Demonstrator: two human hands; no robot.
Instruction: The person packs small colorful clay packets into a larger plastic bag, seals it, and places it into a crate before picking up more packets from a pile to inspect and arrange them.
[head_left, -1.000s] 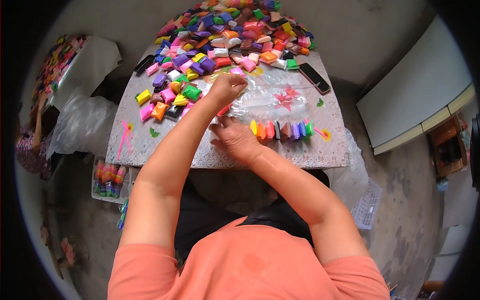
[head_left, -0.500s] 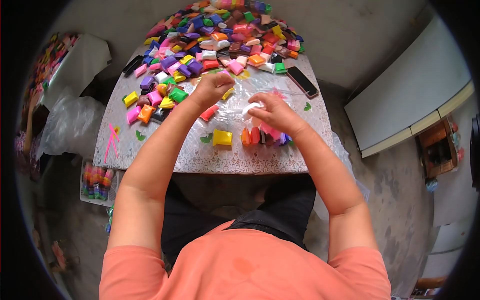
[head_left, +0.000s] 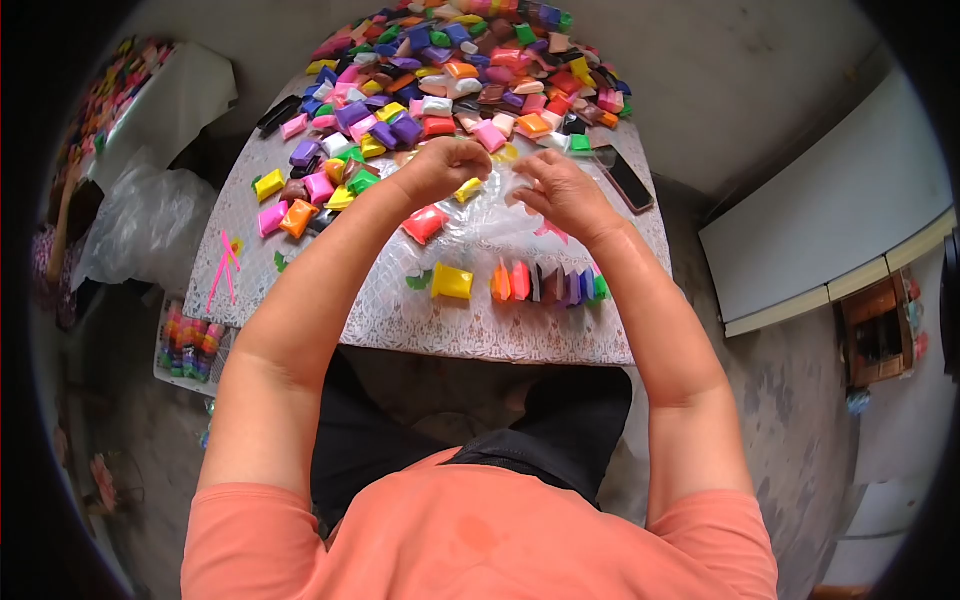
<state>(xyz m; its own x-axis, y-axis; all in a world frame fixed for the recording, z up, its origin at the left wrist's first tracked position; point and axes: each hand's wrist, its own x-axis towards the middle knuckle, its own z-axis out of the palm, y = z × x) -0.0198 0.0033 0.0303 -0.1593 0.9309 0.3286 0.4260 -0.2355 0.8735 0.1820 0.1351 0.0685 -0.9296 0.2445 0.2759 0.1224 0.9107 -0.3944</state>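
My left hand [head_left: 447,170] is closed over the middle of the table, its fingertips pinched together at the edge of a clear plastic bag [head_left: 492,222]. Facing it, my right hand [head_left: 566,195] has thumb and fingers curled around part of the same clear plastic. A small yellow packet [head_left: 468,190] shows just below the left fingers, and a red packet [head_left: 425,225] lies beside the left wrist. Nearer the front edge rest a larger yellow packet [head_left: 452,282] and a row of several packets standing on edge [head_left: 548,284] in different colours.
A large heap of colourful packets [head_left: 470,75] covers the back of the table [head_left: 400,335]. A dark phone [head_left: 625,180] lies at the right edge. Pink strips [head_left: 222,270] lie at the left. A white basket [head_left: 185,380] and a big plastic bag [head_left: 140,235] are beside the table.
My right hand has moved up and away from the row of packets; the white packet at its fingers is out of sight. My left hand has shifted slightly right. The view has tilted a little.
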